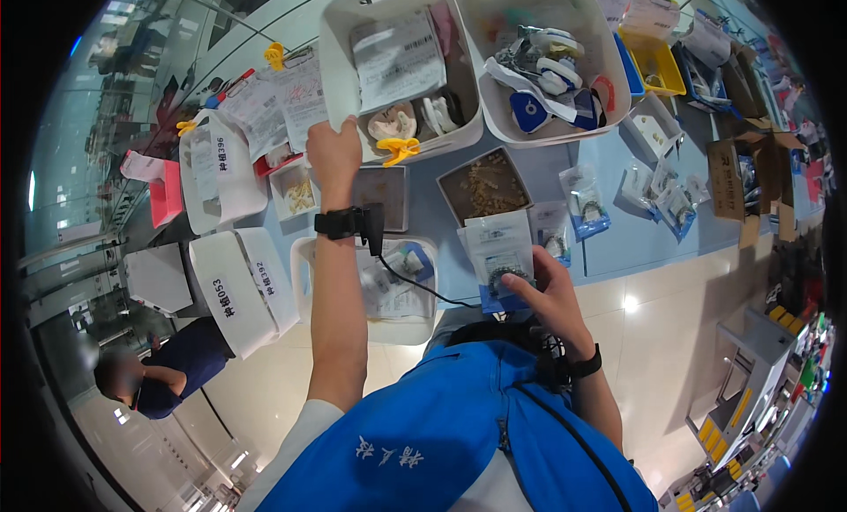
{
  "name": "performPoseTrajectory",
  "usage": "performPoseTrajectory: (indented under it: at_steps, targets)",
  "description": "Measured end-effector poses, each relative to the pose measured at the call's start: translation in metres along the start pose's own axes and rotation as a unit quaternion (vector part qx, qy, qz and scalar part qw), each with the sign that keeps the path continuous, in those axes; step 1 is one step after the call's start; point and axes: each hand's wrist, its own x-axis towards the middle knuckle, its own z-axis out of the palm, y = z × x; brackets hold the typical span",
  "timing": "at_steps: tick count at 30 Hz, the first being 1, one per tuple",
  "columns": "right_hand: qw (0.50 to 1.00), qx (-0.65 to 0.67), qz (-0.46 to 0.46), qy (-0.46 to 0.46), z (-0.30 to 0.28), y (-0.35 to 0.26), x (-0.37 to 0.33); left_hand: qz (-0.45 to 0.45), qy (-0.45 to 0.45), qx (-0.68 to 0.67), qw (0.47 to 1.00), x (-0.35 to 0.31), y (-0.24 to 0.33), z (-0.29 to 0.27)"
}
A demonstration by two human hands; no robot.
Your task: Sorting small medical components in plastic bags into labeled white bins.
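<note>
My left hand (pixel 335 154) is closed on the near left edge of a white plastic bin (pixel 338 48). Inside that bin lie a printed sheet (pixel 397 57), a cream dental cast (pixel 392 124) and another white cast piece (pixel 440 113). A yellow clip (pixel 399 150) sits at its near rim. My right hand (pixel 558 302) pinches a clear zip bag (pixel 494 247) with a blue lower part, thumb on the front. Something dark and round shows inside the bag; its kind I cannot make out. The bag hangs over the table's near edge.
A second white bin (pixel 609 79) holds casts and metal parts. An open box (pixel 483 184) contains small tan pieces. More zip bags (pixel 584 203) lie to the right, near a cardboard box (pixel 750 181). Another white bin (pixel 363 331) stands close to me. A person (pixel 163 371) is at the left.
</note>
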Motion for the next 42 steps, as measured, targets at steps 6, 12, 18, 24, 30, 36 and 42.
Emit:
performPoseTrajectory:
  at_steps: [6,12,18,24,30,36,42]
  targets:
    - [1.000,-0.023,-0.009,0.016,-0.003,0.015,-0.007,-0.027,-0.007,-0.006,1.000,0.001,-0.012,0.035]
    - [0.999,-0.031,-0.015,0.016,0.002,0.018,-0.012,0.086,0.105,0.073,0.988,-0.007,-0.013,0.049]
    - [1.000,-0.023,-0.013,0.015,0.014,0.007,-0.008,0.036,0.056,0.047,0.997,-0.003,0.003,0.032]
    - [0.999,-0.045,-0.005,-0.010,0.012,0.025,-0.008,0.041,0.053,0.094,0.993,-0.002,0.014,0.007]
    - [0.999,-0.045,-0.003,-0.013,0.020,0.034,-0.013,0.026,0.090,0.018,0.995,-0.008,0.009,-0.033]
    - [0.998,0.009,0.046,0.038,0.035,0.009,-0.008,0.056,0.132,-0.004,0.990,-0.026,0.000,-0.107]
    - [0.996,0.065,-0.036,0.050,0.039,-0.012,0.045,-0.029,0.157,-0.076,0.984,-0.118,-0.025,-0.212]
